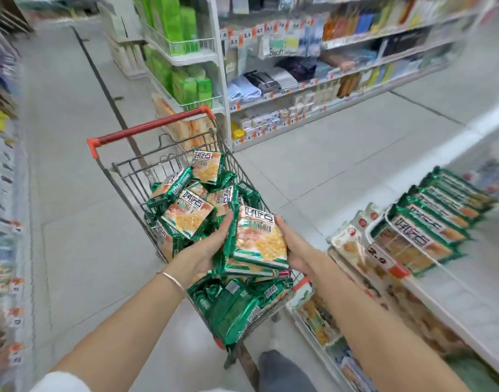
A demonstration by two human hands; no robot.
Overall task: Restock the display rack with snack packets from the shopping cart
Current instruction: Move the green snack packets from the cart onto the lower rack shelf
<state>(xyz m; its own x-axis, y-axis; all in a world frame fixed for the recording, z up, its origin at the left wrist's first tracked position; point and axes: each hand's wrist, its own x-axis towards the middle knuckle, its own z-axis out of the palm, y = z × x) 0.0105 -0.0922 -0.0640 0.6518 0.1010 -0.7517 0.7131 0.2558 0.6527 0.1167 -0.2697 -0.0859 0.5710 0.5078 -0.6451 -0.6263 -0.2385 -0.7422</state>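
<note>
Tiled floor [73, 193]; hands [211, 250] clasp glossy square packets [259, 241]

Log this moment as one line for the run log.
stage: pickup | packet stack: held over shopping cart | left hand: grips left side | right hand: grips right side | display rack: partly filled

At twelve o'clock we see a white wire shelf [186, 48] stacked with green boxes [183, 26]. Toward one o'clock, folded cloths [259, 83] lie on a long shelf unit [355, 69] dotted with orange price tags [233, 108]. A dark strip [106, 89] crosses the grey tiled floor [73, 179] toward eleven o'clock. At nine o'clock, blurred shelving [2, 193] holds goods we cannot make out.
</note>
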